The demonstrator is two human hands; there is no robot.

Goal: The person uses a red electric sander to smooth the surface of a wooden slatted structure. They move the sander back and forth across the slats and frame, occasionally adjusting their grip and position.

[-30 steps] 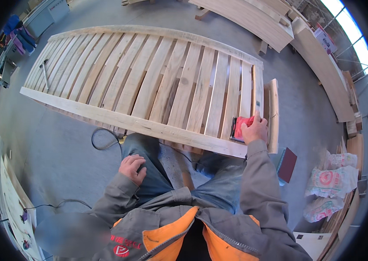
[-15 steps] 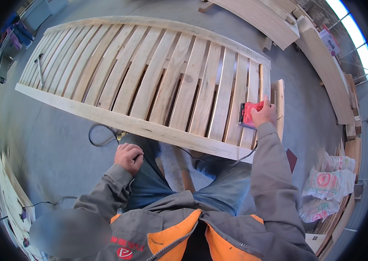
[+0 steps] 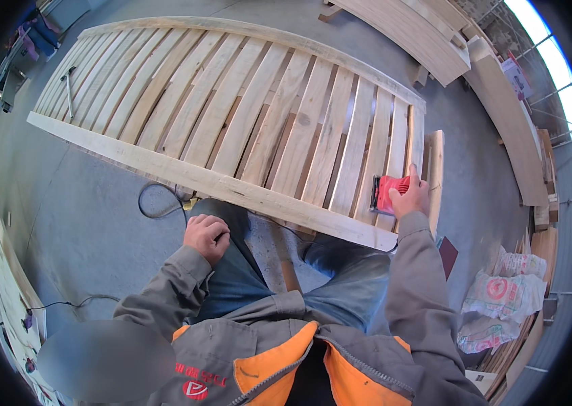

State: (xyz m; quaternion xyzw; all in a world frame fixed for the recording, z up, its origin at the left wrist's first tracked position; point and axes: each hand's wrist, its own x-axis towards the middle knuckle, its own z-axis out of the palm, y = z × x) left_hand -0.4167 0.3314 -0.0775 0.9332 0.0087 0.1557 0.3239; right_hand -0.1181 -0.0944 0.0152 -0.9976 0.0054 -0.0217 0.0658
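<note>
Sanding in progress at the right end of the slatted wooden panel [image 3: 252,115].
You are gripping the red sander [image 3: 389,193] with your right hand [image 3: 411,197], fingers wrapped over its body, working the near-right slats; slats to the left look unsanded. Your left hand [image 3: 206,237] is resting loosely curled on your thigh. The sander's pad and its cord [image 3: 157,203] run are partly hidden.

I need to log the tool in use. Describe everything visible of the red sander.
The red sander is a small, boxy power tool with a red plastic-looking body and a dark base edge. It sits flat on a pale slat near the right end of the slatted wooden panel. The right hand grips it from above and covers much of its right side. A dark cable seems to trail from it below the panel edge. Finer details are too small to tell.
</note>
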